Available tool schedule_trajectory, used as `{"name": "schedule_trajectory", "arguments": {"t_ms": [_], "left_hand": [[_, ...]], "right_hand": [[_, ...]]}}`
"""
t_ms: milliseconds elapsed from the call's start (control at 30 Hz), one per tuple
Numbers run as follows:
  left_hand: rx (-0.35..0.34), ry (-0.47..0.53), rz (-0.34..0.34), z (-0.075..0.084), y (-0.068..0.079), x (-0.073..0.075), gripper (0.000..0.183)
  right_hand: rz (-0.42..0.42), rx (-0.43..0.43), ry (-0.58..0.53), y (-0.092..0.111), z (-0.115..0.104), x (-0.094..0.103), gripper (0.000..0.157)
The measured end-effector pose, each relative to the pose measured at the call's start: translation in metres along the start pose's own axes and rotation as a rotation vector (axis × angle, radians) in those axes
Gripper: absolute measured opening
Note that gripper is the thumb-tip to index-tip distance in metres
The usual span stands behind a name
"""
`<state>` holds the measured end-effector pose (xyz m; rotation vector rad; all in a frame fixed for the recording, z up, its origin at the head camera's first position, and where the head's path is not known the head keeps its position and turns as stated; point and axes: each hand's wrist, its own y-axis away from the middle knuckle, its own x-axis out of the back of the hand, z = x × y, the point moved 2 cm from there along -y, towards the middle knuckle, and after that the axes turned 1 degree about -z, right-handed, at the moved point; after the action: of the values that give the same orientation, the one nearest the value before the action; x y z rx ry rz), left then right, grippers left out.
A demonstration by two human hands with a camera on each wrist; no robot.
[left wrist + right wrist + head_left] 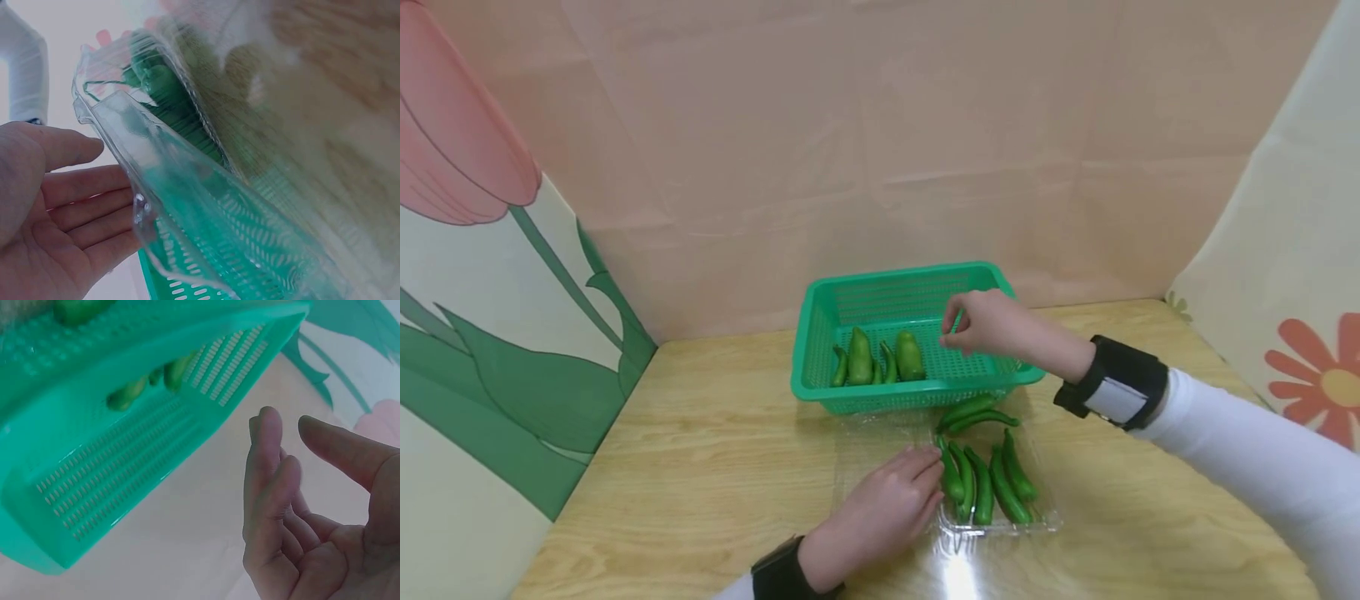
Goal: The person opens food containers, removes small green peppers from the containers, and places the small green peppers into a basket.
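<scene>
A clear plastic clamshell box (pixel 1047 518) on the table holds several long green chili peppers (pixel 981 483). My left hand (pixel 891 500) lies at the box's near left part, its fingers extended; in the left wrist view the fingertips meet the clear plastic edge (pixel 128 165). Behind the box stands a green slotted basket (pixel 917 392). Inside it are two plump green vegetables (pixel 860 357) and several thin green peppers (pixel 839 367). Over the basket's right part hovers my right hand (pixel 988 323), fingers bent, with thumb and fingertips apart and nothing between them.
A pale wood-grain table (pixel 700 442) carries everything. Peach-coloured cloth (pixel 880 167) hangs right behind the basket. Printed flower panels (pixel 512 333) flank the table on both sides. The box's clear lid (pixel 872 446) lies folded out to the left.
</scene>
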<state>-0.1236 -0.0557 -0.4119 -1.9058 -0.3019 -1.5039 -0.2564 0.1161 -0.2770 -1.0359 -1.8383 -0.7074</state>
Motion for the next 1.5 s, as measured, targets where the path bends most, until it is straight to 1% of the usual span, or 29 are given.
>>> {"name": "schedule_trajectory", "arguments": {"t_ms": [300, 500, 667, 800, 967, 1133, 1400, 1500], "left_hand": [[-0.008, -0.006, 0.011, -0.001, 0.0, -0.001, 0.032], [-0.003, 0.002, 0.01, -0.002, 0.0, 0.0, 0.032], [-0.008, -0.007, 0.01, -0.002, 0.001, 0.0, 0.032], [-0.009, -0.007, 0.011, -0.002, 0.001, 0.001, 0.032], [-0.005, -0.008, 0.008, -0.002, 0.002, 0.001, 0.032], [0.005, 0.0, -0.003, -0.002, 0.002, 0.001, 0.033], [0.009, 0.006, -0.001, -0.002, 0.002, -0.001, 0.033], [0.009, 0.003, 0.0, -0.002, 0.002, 0.0, 0.032]], "right_hand": [[-0.018, 0.012, -0.018, 0.017, 0.0, -0.018, 0.017], [-0.008, 0.032, -0.012, 0.026, 0.002, -0.031, 0.015], [-0.028, 0.043, -0.019, 0.039, 0.0, -0.044, 0.016], [-0.028, 0.054, -0.017, 0.049, 0.0, -0.054, 0.018], [-0.031, 0.074, -0.027, 0.057, 0.007, -0.067, 0.019], [-0.039, 0.074, -0.045, 0.065, 0.014, -0.075, 0.017], [-0.038, 0.062, 0.018, 0.076, 0.027, -0.083, 0.016], [-0.044, 0.035, 0.037, 0.078, 0.031, -0.086, 0.017]]}}
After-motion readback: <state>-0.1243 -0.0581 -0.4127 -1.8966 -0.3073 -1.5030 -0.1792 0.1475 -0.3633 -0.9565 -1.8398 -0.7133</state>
